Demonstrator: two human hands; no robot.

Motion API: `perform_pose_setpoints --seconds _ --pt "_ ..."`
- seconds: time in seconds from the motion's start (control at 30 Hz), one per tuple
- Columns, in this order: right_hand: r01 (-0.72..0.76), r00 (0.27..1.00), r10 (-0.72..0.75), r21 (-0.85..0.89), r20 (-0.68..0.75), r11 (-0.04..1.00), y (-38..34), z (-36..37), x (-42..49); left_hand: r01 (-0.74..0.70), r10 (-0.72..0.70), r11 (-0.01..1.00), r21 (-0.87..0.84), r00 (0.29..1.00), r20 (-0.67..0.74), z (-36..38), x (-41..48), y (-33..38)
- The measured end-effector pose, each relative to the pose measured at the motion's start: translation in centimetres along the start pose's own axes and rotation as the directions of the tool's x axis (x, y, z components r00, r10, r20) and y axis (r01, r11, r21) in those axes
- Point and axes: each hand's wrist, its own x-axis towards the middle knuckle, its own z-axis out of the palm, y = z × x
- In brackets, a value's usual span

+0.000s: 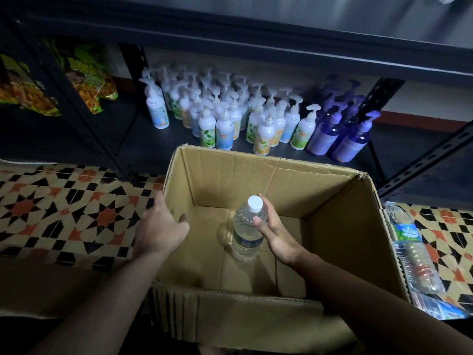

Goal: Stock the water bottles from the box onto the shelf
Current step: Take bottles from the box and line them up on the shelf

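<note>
Dim shelf; left hand grips box; right hand on bottle, grip unclear.

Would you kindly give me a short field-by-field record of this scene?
box: open cardboard box on the tiled floor, in front of the shelf
contents: one water bottle, upright, white cap on
left hand: grips the box's left wall
right hand: open, fingers at the bottle's neck
on shelf: pump bottles; no water bottles seen
beside box: wrapped water bottles, lying on the right
</note>
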Motion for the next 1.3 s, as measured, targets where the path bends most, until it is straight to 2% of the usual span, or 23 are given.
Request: perform_pose_setpoints --seconds 0.13,0.33,0.4,0.5,0.7,0.77,0.87,1.13,1.3 --pt "0.027 0.997 -0.013 -0.185 0.076 0.982 -0.1 1.0 -0.2 0.0 0.0 1.0 0.01 1.0 -0.006 -0.1 -0.2 0.2" --pt "0.008 0.998 -0.023 -0.248 -0.06 0.969 -0.2 1.3 0.4 -0.008 0.008 1.0 0.012 1.0 0.002 -0.1 0.0 0.1" --pt "-0.022 0.993 0.0 -0.187 -0.117 0.982 0.3 1.3 0.4 -0.008 0.008 1.0 0.018 1.0 0.006 0.0 0.3 0.0" --pt "-0.123 0.978 0.122 0.006 -0.17 0.992 1.4 1.6 0.4 0.004 -0.004 1.0 0.011 1.0 0.014 0.2 0.5 -0.1" --pt "-0.182 0.956 0.218 0.184 -0.195 0.966 2.9 2.4 -0.3 -0.021 0.021 1.0 -0.01 1.0 0.002 0.5 0.9 -0.1" --pt "-0.168 0.969 0.203 0.224 -0.143 0.96 3.1 1.6 0.0 -0.008 0.008 1.0 0.002 1.0 0.008 0.5 1.0 0.2" --pt "-0.121 0.983 0.149 0.231 -0.11 0.965 3.4 1.3 0.6 0.004 -0.003 1.0 -0.02 1.0 0.015 0.5 0.9 0.3" --pt "-0.091 0.929 0.127 0.118 -0.347 0.989 4.8 4.6 1.5 -0.054 0.054 0.997 -0.049 0.999 -0.003 1.1 1.5 -0.5" --pt "-0.107 0.911 0.142 0.11 -0.388 0.988 4.7 5.2 2.3 -0.052 0.052 0.998 -0.043 0.999 -0.01 1.7 2.1 -0.7"
